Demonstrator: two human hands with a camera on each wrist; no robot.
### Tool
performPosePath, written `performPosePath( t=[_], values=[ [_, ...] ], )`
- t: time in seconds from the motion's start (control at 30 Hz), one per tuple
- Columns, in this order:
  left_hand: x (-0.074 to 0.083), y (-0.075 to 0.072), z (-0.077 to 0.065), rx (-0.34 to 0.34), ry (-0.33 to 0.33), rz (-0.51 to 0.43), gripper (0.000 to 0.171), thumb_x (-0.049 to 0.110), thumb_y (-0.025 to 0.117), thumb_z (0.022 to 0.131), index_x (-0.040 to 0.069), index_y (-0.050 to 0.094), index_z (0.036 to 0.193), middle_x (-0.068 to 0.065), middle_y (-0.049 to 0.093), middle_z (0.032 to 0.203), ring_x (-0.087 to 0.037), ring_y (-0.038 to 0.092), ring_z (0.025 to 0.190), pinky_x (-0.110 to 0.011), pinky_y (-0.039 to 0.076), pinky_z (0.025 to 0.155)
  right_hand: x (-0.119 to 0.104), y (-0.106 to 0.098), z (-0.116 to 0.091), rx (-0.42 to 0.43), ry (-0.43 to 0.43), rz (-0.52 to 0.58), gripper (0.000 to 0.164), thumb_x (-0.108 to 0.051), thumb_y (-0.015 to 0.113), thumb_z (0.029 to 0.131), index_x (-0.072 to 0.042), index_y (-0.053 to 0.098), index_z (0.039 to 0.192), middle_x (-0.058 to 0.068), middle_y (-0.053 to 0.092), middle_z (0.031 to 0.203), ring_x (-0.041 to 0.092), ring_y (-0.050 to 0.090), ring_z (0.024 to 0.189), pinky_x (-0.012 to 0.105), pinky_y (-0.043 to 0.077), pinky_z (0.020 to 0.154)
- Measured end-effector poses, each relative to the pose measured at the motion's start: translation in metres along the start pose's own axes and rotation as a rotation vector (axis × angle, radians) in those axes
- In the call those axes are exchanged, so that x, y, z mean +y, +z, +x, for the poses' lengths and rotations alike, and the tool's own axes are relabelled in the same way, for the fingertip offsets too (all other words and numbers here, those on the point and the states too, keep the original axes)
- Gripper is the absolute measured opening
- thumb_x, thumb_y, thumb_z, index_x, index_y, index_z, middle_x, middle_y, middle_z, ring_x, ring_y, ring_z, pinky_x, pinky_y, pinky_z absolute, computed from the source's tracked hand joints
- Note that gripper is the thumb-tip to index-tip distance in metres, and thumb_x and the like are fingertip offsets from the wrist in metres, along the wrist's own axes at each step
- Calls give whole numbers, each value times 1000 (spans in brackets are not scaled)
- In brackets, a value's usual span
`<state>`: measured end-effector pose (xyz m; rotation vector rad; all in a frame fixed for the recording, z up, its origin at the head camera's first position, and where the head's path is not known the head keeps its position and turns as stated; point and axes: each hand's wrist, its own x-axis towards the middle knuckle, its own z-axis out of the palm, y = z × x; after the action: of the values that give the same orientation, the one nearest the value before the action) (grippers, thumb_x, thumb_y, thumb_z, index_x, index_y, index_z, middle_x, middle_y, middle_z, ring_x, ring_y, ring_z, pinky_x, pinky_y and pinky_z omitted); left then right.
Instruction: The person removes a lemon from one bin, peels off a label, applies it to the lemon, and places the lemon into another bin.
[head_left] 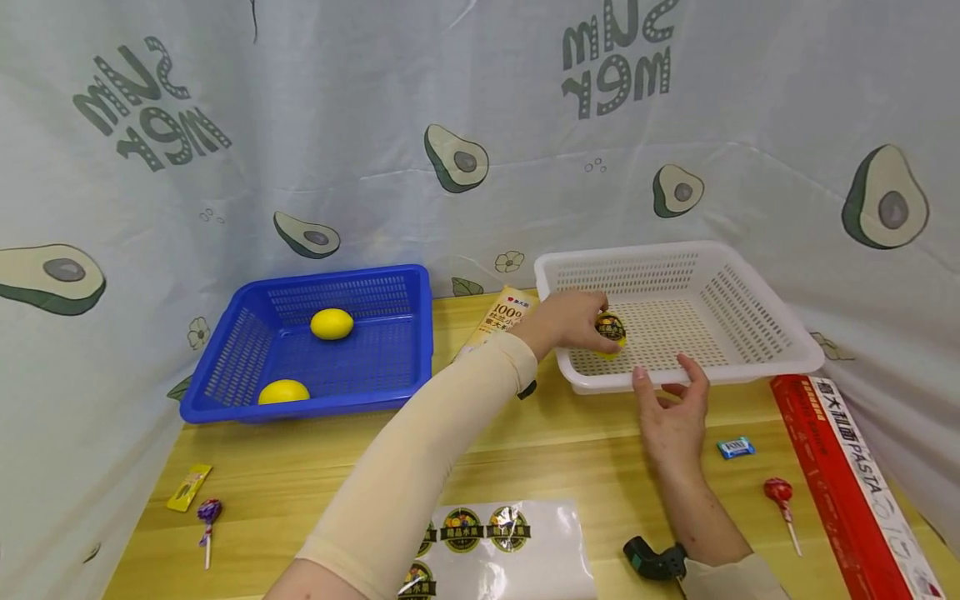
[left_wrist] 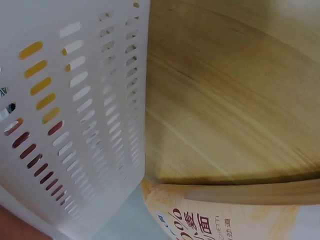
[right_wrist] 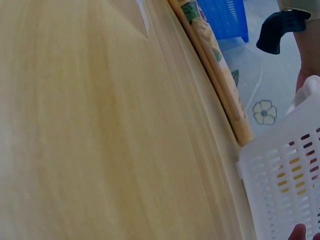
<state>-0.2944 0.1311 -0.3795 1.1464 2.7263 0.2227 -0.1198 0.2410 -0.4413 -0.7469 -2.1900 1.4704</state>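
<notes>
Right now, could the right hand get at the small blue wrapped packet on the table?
Probably yes: the right hand appears to hold nothing at the near rim of the white basket, and the packet lies to its right, with only bare table visible between.

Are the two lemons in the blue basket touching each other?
Apart. The head view shows the bare blue basket floor between the back lemon and the front lemon.
</notes>
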Motion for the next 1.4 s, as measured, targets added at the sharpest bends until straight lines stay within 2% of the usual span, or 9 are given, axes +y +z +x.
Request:
performPosePath(
  t=[0.27, 0.53, 0.7, 0.83, 0.9, 1.07, 1.17, 1.27, 1.4],
  values=[
    [2, 4, 0, 23, -15, 80, 65, 72, 66, 85, 27, 55, 130, 13, 65, 99, -8, 59, 93, -30, 47, 91, -1, 0, -1, 7, -18, 10, 75, -50, 62, 98, -27, 25, 159, 18, 40, 139, 19, 48, 100, 16, 41, 69],
    [2, 4, -8, -12, -62, 103, 69, 74, 68, 82, 31, 56, 136, 15, 68, 121, -15, 56, 117, -35, 35, 102, -1, 3, -2, -8, -11, -5, 75, -52, 62, 98, -27, 26, 159, 18, 41, 139, 20, 49, 102, 14, 42, 68],
    [-3, -5, -25, 46, -53, 51, 55, 63, 65, 92, 31, 58, 136, 12, 65, 134, -16, 51, 118, -37, 36, 103, -3, 2, -3, -28, 8, -27, 76, -55, 59, 98, -29, 23, 160, 19, 40, 142, 24, 50, 107, 16, 42, 71],
    [-11, -17, -58, 92, -17, 18, 44, 51, 63, 98, 25, 60, 134, 6, 64, 138, -16, 54, 117, -37, 42, 101, -5, -2, -7, -22, 18, -45, 77, -54, 58, 99, -31, 19, 161, 20, 40, 140, 22, 51, 103, 15, 41, 68],
    [-18, -21, -79, 104, 0, 14, 42, 49, 62, 99, 23, 62, 132, 3, 65, 136, -17, 56, 117, -38, 44, 101, -7, -4, -13, -2, 11, -49, 77, -51, 60, 98, -34, 20, 161, 14, 41, 132, 17, 50, 95, 14, 40, 66],
    [-49, -28, -135, 89, 2, -25, 41, 46, 63, 100, 18, 64, 130, -1, 66, 135, -22, 56, 129, -43, 39, 117, -19, 7, -47, -15, -128, -45, 74, -36, 70, 97, -29, 30, 159, 3, 40, 116, 5, 45, 80, 12, 39, 63],
    [-71, -38, -170, 85, -46, -55, 42, 44, 62, 101, 16, 64, 132, -3, 64, 138, -27, 55, 132, -48, 36, 119, -30, 20, -70, -132, -255, -44, 69, -24, 74, 95, -19, 40, 155, 8, 44, 113, 3, 47, 78, 13, 43, 64],
    [-101, -51, -200, 102, -149, -46, 43, 43, 64, 100, 15, 64, 132, -5, 64, 137, -30, 55, 127, -51, 38, 114, -42, 37, -86, -292, -342, -56, 64, -21, 77, 92, -15, 47, 148, 10, 50, 110, 6, 51, 77, 16, 47, 66],
    [-154, -67, -233, 103, -282, -32, 44, 38, 68, 97, 10, 65, 130, -12, 65, 134, -35, 55, 127, -56, 34, 118, -56, 64, -95, -513, -373, -95, 62, -26, 78, 92, -18, 50, 146, 13, 55, 111, 12, 55, 78, 22, 49, 64]
  ],
)
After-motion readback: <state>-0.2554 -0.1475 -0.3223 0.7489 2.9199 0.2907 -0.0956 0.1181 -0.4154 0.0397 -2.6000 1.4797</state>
